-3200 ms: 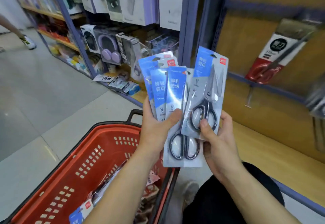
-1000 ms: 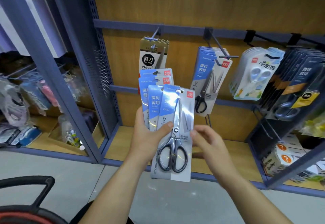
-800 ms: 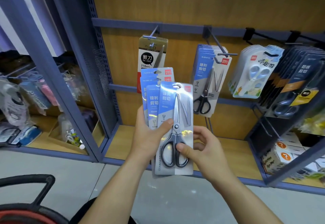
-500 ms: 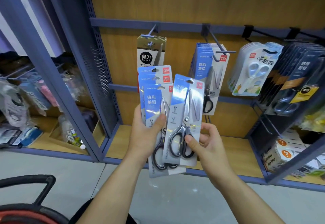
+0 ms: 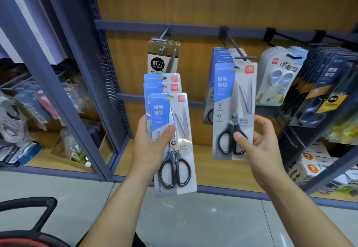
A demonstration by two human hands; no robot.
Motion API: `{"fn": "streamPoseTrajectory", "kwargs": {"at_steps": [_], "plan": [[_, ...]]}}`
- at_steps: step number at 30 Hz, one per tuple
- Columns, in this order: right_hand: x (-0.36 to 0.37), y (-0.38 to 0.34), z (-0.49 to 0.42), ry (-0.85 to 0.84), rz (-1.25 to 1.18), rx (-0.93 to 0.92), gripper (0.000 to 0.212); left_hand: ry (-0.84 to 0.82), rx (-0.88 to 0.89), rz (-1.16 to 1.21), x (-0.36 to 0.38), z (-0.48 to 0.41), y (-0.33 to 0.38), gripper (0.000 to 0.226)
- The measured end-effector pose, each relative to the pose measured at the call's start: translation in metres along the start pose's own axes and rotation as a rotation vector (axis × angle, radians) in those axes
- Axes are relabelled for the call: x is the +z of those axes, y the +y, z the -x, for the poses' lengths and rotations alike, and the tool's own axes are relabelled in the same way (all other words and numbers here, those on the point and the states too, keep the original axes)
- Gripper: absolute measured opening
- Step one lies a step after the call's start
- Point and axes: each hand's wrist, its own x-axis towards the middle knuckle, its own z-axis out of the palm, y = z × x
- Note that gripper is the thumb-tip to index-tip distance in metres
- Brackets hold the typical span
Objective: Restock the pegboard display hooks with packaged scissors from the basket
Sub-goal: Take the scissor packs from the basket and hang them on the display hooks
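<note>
Your right hand (image 5: pixel 261 146) pinches one blue-and-grey scissors pack (image 5: pixel 234 95) (black handles, blades up) by its lower end, upright just below the middle hook (image 5: pixel 235 50) tip on the upper rail (image 5: pixel 193 28). Your left hand (image 5: pixel 147 150) grips a fan of matching packs (image 5: pixel 174 115); hung blue packs (image 5: pixel 219 55) already crowd that hook.

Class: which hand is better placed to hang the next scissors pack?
The right hand: it pinches one blue-and-grey carded scissors pack right by the dark metal hook of matching packs. The left hand grips the spare stack, farther left.
</note>
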Motion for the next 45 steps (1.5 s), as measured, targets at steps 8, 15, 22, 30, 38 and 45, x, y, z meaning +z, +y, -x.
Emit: {"fn": "streamPoseTrajectory", "kwargs": {"at_steps": [8, 15, 22, 30, 38, 45], "plan": [[0.002, 0.005, -0.012, 0.079, 0.011, 0.019, 0.046, -0.029, -0.021, 0.021, 0.001, 0.001, -0.002, 0.046], [0.028, 0.017, -0.064, 0.095, 0.378, -0.067, 0.053, -0.046, -0.034, 0.046, 0.005, 0.005, 0.000, 0.045], [0.042, 0.012, 0.000, -0.073, 0.305, 0.099, 0.039, -0.051, -0.015, 0.049, 0.008, 0.004, -0.003, 0.044], [0.059, 0.019, 0.036, -0.272, 0.277, 0.057, 0.030, -0.039, 0.014, 0.057, 0.010, 0.004, -0.003, 0.050], [0.055, 0.015, 0.034, -0.186, 0.025, 0.179, 0.017, -0.031, 0.030, 0.017, 0.006, 0.003, -0.002, 0.040], [0.031, 0.012, 0.024, -0.045, -0.038, 0.048, 0.022, 0.013, 0.055, -0.061, -0.001, -0.001, -0.003, 0.041]]}}
